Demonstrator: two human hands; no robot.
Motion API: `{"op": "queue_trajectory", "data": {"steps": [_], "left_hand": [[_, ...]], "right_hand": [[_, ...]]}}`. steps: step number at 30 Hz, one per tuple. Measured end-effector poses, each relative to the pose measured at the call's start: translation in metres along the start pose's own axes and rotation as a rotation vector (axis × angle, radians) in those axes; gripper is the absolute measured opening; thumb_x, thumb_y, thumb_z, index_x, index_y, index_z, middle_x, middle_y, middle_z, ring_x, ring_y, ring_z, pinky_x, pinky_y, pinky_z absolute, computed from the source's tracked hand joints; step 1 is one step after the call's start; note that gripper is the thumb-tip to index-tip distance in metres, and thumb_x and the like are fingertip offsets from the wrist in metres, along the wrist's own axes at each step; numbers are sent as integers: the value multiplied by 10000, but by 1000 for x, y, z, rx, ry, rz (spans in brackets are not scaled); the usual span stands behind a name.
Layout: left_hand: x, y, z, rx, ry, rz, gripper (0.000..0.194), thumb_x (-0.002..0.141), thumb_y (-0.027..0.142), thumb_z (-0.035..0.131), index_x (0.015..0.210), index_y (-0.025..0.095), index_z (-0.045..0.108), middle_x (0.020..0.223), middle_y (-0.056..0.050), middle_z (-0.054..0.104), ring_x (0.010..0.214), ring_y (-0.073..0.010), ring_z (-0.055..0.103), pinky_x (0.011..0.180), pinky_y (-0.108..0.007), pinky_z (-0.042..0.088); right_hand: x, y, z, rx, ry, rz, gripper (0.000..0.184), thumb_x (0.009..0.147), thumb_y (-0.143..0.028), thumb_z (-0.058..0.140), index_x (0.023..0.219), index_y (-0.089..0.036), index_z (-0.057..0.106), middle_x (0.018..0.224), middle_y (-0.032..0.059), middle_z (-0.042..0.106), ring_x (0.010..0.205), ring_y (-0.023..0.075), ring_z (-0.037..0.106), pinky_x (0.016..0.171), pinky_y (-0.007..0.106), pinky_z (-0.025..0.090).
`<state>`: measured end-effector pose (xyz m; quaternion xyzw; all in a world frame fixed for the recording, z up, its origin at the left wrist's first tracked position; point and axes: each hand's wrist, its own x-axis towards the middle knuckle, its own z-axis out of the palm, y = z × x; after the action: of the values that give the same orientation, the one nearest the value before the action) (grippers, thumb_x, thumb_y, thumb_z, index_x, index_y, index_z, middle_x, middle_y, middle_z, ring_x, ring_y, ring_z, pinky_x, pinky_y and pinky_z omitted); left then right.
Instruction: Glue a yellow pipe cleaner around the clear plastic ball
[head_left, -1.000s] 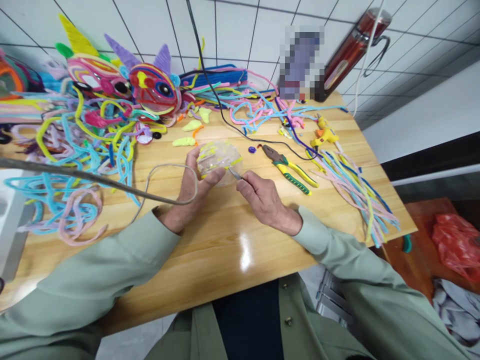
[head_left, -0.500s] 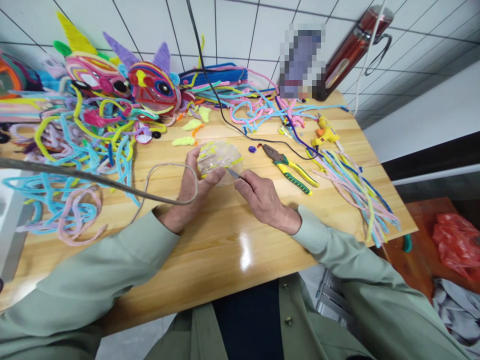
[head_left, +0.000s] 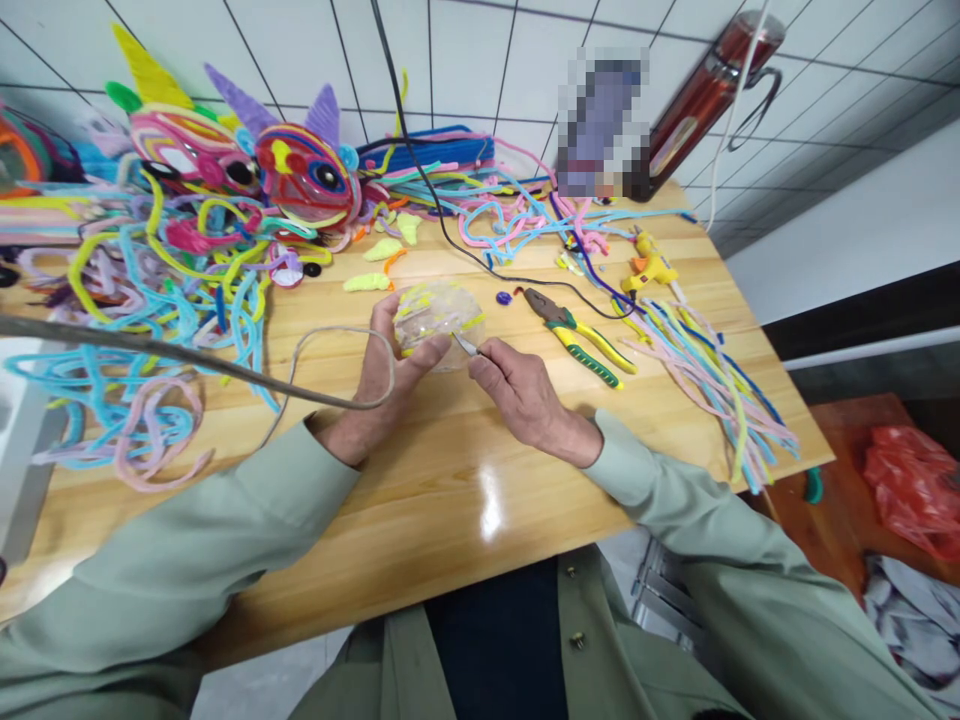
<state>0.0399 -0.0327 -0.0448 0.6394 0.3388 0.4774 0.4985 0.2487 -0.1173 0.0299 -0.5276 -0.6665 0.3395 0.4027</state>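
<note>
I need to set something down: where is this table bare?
The widest bare patch of pale wooden table lies this side of the left hand and right hand, between the grey-green sleeves. Another lies between the green-and-yellow pliers and the pastel fuzzy-stem bundle. The back left is crowded with tangled, multicoloured fuzzy stems.

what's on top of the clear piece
Yellow patches show across the clear piece; the left hand covers part of it, so whatever lies under the thumb cannot be seen.

Shell: translucent, yellow streaks, perhaps pinkish too
Pliers: yellow-green handles, brown head
Glue gun: yellow
Flask: red
</note>
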Motion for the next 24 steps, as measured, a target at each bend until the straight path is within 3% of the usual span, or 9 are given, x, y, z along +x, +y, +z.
{"op": "queue_trajectory", "data": {"steps": [9,24], "left_hand": [[2,2,2,-69,30,-47,900,984,867,849,1619,348,478,1582,-133,693,1480,-393,717,1218,-608,655],[0,4,0,-95,-12,-16,882,1000,837,858,1616,345,462,1542,-96,731,1438,-338,760,1218,-526,662]], "right_hand": [[2,0,2,-16,-8,26,513,1186,-711,490,894,-293,443,757,-47,508,699,165,452,687,339,370],[2,0,1,-33,-13,5,536,1187,-727,469,870,-301,402,729,-52,471,674,168,445,667,341,355]]}}
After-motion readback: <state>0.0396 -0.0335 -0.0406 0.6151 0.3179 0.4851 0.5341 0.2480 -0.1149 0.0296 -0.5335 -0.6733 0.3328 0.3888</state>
